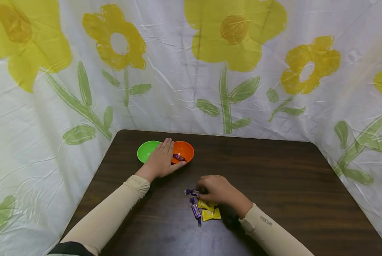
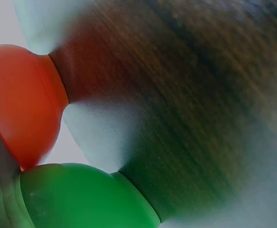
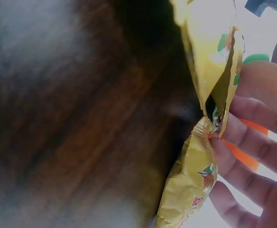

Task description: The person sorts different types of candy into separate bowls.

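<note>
My left hand (image 1: pixel 160 158) lies with straight fingers across a green bowl (image 1: pixel 145 151) and an orange bowl (image 1: pixel 186 149), its thumb along the orange rim. Inside the orange bowl is a purple-wrapped candy (image 1: pixel 179 157). In the left wrist view the green bowl (image 2: pixel 86 197) and orange bowl (image 2: pixel 22 102) show from the side. My right hand (image 1: pixel 218 190) is bent down over loose candies, fingertips right at a purple candy (image 1: pixel 195 192) and a yellow candy (image 1: pixel 206 205). I cannot tell whether they pinch one. In the right wrist view, yellow wrappers (image 3: pixel 188 183) overlap the fingers (image 3: pixel 254 137).
Closer to me lie another purple candy (image 1: pixel 196 212) and another yellow candy (image 1: pixel 211 214). They rest on a dark wood-grain table (image 1: pixel 274 170). A white curtain with yellow flowers (image 1: pixel 175 89) hangs behind and beside the table.
</note>
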The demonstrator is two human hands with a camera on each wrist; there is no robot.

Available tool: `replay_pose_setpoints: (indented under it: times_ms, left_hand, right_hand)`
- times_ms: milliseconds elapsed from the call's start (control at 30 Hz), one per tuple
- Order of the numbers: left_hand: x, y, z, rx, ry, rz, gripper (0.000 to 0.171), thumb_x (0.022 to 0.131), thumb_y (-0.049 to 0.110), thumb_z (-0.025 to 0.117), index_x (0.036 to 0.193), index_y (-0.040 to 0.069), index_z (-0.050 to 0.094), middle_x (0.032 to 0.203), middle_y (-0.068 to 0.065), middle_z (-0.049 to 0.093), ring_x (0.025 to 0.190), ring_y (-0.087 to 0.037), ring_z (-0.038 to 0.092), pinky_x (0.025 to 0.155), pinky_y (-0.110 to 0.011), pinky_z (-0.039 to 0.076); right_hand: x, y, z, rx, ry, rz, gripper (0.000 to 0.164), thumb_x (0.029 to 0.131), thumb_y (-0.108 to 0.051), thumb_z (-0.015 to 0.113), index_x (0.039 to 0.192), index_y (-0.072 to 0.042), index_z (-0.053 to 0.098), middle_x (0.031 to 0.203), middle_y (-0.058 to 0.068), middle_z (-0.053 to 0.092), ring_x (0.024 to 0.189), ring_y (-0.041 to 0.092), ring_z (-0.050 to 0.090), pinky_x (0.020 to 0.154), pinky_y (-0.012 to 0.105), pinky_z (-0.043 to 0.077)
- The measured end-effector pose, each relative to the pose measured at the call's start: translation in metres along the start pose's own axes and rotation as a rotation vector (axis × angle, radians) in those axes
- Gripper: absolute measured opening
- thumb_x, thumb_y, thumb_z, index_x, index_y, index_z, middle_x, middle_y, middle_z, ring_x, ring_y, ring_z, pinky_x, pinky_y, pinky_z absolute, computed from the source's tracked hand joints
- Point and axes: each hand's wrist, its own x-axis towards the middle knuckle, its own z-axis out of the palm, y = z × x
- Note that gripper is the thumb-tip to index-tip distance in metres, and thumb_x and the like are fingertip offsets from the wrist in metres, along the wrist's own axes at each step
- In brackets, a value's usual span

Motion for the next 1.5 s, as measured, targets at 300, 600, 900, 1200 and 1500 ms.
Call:
replay_pose_setpoints:
  times_ms: [300,600,900,1200,1500]
  left_hand:
    - [0.001,-0.002,0.002,0.010,-0.010,-0.003,0.109,0.101,0.080,0.036,0.166,-0.006,0.021,0.175,-0.025,0.020,0.165,-0.040,0.016,0.134,-0.053,0.015]
    - [0.002,-0.003,0.001,0.015,0.002,-0.004,0.108,0.101,0.078,0.038,0.166,-0.006,0.023,0.175,-0.025,0.022,0.165,-0.040,0.017,0.134,-0.053,0.016]
    - [0.002,-0.003,0.002,0.023,0.006,-0.003,0.107,0.101,0.078,0.039,0.166,-0.006,0.023,0.174,-0.025,0.024,0.165,-0.040,0.019,0.134,-0.053,0.017]
    - [0.001,-0.002,0.001,0.012,-0.002,0.000,0.106,0.102,0.076,0.040,0.166,-0.007,0.023,0.175,-0.025,0.022,0.165,-0.040,0.018,0.134,-0.054,0.017]
    - [0.001,-0.001,0.001,0.009,0.000,0.008,0.107,0.102,0.077,0.039,0.166,-0.007,0.023,0.174,-0.026,0.023,0.165,-0.040,0.018,0.134,-0.053,0.018]
  right_hand:
    - [-0.001,0.003,-0.012,0.030,0.072,0.018,0.016,0.095,-0.031,0.081,0.106,-0.020,0.079,0.095,-0.008,0.067,0.074,0.003,0.055,0.066,0.024,0.051]
    - [0.007,0.024,-0.038,0.091,0.178,0.106,0.014,0.097,-0.026,0.079,0.109,-0.020,0.079,0.101,-0.006,0.069,0.083,0.007,0.063,0.073,0.030,0.056]
    - [0.042,0.035,-0.054,0.086,0.295,0.151,0.015,0.099,-0.028,0.077,0.110,-0.019,0.079,0.097,-0.005,0.066,0.081,0.009,0.059,0.070,0.030,0.053]
    - [0.082,0.029,-0.050,0.014,0.291,0.097,0.017,0.099,-0.027,0.076,0.112,-0.016,0.080,0.102,-0.001,0.068,0.090,0.016,0.065,0.079,0.035,0.060]
    - [0.100,0.021,-0.052,-0.063,0.277,0.078,0.027,0.099,-0.030,0.077,0.120,-0.013,0.079,0.108,0.004,0.069,0.088,0.020,0.064,0.077,0.037,0.059]
